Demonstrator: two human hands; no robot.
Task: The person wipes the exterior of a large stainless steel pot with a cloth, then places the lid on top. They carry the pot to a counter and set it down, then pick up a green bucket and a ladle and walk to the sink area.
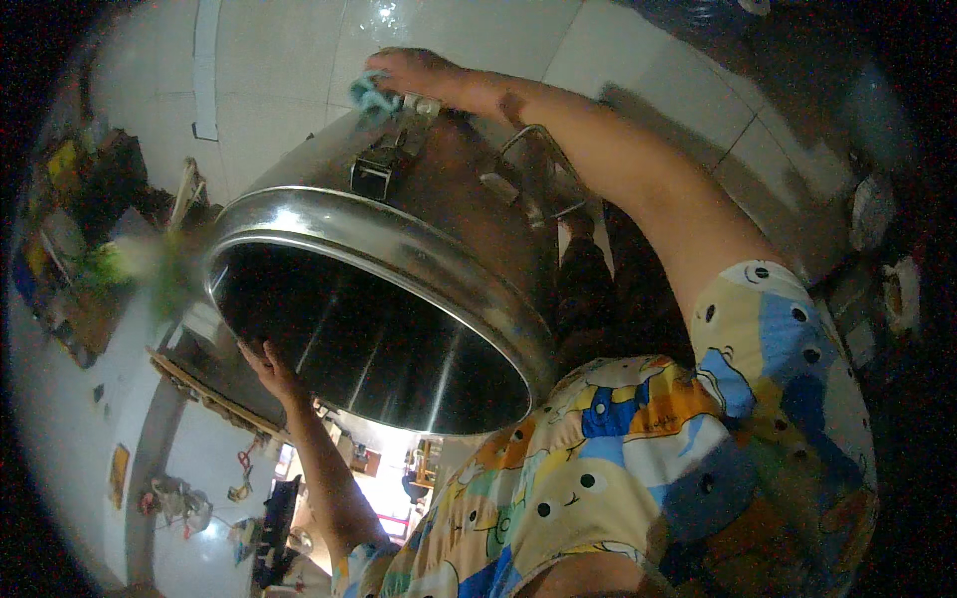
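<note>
A large stainless steel drum (359, 224) leans tilted before me, its round mouth turned towards me and its inside dark. My right hand (415, 71) presses a bunched light-blue cloth (374, 93) to the drum's outer wall, near its far end. Metal clasp-like fittings (371, 178) sit on that wall below the rolled rim. My left hand (273, 374) is at the near-left edge of the mouth with its fingers spread. Whether it touches the rim or only overlaps it in view, I cannot tell.
Pale tiles (516, 37) cover the floor beyond the drum. A bent metal bar (557, 149) stands out beside my right forearm. Mixed clutter (97, 224) lies at the left, with a blurred green thing (112, 261) near it. Bags (179, 504) are at the lower left.
</note>
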